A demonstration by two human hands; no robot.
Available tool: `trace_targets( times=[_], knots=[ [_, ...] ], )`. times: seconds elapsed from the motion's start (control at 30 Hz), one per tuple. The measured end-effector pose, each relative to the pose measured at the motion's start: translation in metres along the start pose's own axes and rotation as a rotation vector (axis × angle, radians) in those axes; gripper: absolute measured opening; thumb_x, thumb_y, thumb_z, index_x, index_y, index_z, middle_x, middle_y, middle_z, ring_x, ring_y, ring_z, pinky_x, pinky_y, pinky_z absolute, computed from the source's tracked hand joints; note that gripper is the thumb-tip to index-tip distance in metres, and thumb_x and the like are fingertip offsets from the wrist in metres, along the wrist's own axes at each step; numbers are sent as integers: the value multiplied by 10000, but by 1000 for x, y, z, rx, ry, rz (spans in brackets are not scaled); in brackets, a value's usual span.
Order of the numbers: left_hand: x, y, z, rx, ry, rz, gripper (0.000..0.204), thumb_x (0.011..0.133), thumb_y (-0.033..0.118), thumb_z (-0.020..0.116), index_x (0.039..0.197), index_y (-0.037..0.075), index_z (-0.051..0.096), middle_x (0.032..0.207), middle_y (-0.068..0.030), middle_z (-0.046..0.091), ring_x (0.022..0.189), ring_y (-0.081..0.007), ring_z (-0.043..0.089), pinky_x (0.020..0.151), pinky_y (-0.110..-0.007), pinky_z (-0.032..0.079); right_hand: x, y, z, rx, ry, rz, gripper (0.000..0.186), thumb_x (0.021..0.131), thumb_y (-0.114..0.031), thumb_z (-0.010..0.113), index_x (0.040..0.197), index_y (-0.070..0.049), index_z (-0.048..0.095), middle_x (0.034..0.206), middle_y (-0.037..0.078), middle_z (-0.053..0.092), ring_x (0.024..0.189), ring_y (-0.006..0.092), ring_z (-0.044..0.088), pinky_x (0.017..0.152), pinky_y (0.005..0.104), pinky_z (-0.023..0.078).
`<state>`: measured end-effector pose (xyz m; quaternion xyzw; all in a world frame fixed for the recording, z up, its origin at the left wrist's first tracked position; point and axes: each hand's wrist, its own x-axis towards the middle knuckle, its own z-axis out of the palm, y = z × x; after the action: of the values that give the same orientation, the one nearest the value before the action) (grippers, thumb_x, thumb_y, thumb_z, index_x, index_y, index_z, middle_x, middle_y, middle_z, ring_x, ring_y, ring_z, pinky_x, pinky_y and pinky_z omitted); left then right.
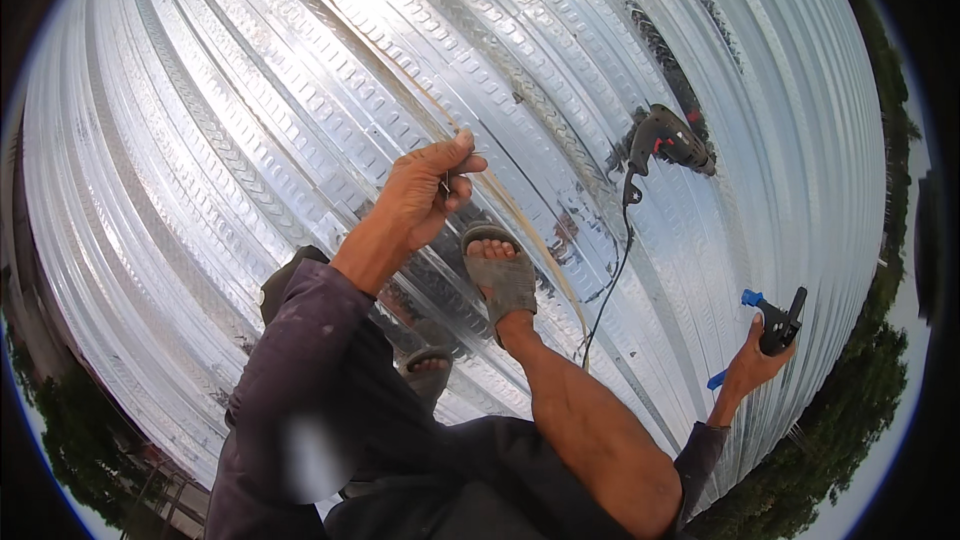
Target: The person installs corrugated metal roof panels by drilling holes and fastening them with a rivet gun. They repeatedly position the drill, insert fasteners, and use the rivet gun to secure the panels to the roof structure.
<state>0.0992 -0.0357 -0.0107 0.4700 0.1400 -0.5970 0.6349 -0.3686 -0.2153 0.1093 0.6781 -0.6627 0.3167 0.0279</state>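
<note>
My left hand [428,187], mid-view, has its fingers curled together around a small thin metal piece [447,183], too small to name. At lower right, my right hand [752,365] grips a black-and-blue hand tool [778,325], possibly a clamp; its lower part is partly hidden by the hand. A black corded drill [670,140] with red details lies on the shiny ribbed metal sheeting [200,190] at upper right, away from both hands. Its black cord [626,240] runs down past my sandaled foot [500,280].
The curved-looking sheeting fills most of the view. A thin tan line [530,225], perhaps a cord, runs lengthwise beside my foot. My other foot [428,365] rests lower down. Trees [855,410] show beyond the sheeting's right edge and at lower left, with a weathered edge along the left.
</note>
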Motion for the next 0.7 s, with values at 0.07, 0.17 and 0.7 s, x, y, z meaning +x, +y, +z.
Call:
trace_targets(
  times=[0.07, 0.17, 0.7],
  knots=[
    [2, 3, -5, 10, -1, 37, 276, 955, 198, 705, 1108, -26, 655, 954, -109, 697, 615, -84, 550, 490, -199, 408, 4, -67, 15, 138, -347, -65, 386, 910, -162, 749, 1197, 50, 601, 1013, 125, 676, 870, 184, 631, 767, 343, 493],
    [9, -10, -18, 17, 18, 98, 278, 965, 159, 678, 1160, -30, 619, 950, -97, 684, 620, -77, 525, 493, -192, 406, -16, -159, 56, 219, -915, -204, 284, 942, -215, 719, 1068, 28, 645, 860, 81, 688, 752, 141, 580, 721, 314, 479],
    [57, -58, -73, -453, 339, 154, 229, 963, 234, 694, 1027, 19, 650, 937, -78, 669, 529, -51, 461, 428, -196, 334, -92, -333, 207, -29, -1792, -816, 432, 982, -378, 613, 978, 49, 546, 706, 255, 602, 678, 457, 603, 632, 498, 444]
  ],
)
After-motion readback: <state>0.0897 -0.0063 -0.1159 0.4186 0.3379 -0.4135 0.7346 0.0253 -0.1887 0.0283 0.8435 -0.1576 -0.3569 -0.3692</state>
